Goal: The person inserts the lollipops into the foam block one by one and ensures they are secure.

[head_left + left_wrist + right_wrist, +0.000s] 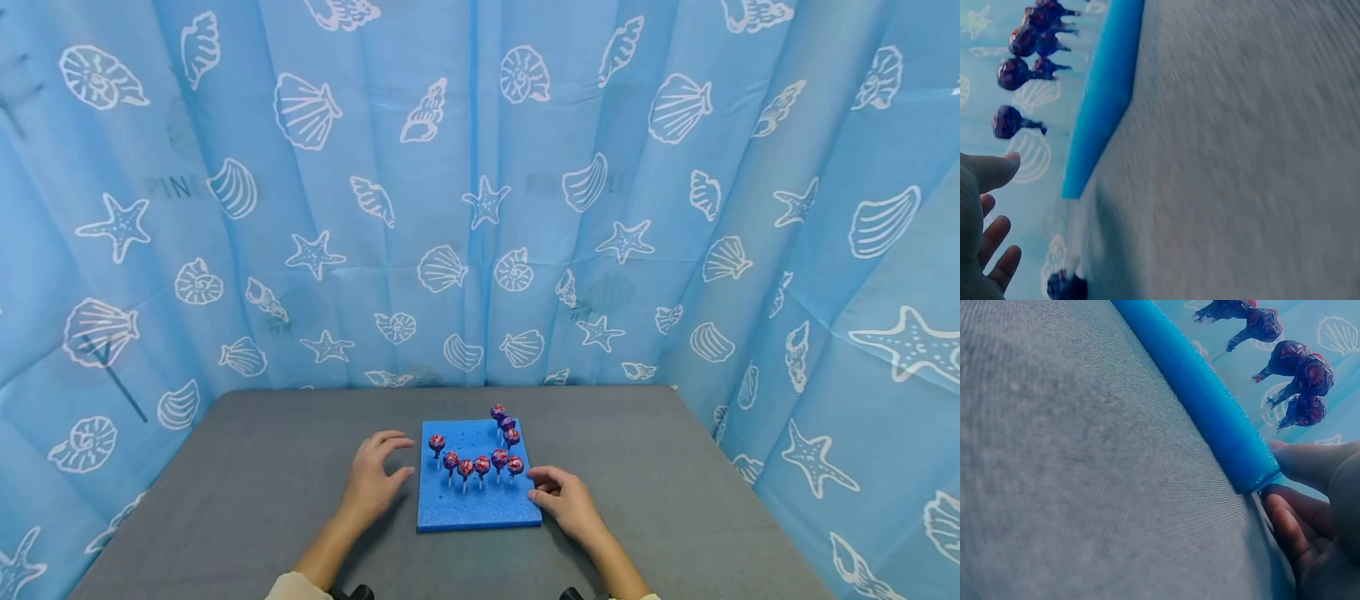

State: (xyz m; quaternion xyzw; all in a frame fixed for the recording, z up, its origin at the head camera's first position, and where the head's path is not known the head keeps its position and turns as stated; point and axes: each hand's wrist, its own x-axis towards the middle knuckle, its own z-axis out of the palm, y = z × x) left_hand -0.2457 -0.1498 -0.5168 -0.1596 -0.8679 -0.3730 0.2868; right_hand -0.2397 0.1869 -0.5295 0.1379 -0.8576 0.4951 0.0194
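A blue foam board (480,510) lies on the table with several wrapped lollipops (482,465) standing in it on their sticks. Most form a curved row across its middle; one lollipop (437,443) stands at the left, and a few purple ones (507,423) at the back right. My left hand (375,475) is just left of the board, fingers loosely spread, holding nothing. At the board's right edge, my right hand (564,498) grips the rim with thumb and curled fingers. In the left wrist view, another lollipop (1067,285) shows at the bottom edge.
The board lies on a grey cloth-covered table (660,467). A blue curtain (480,208) with white shell and starfish prints hangs behind the table and along both sides.
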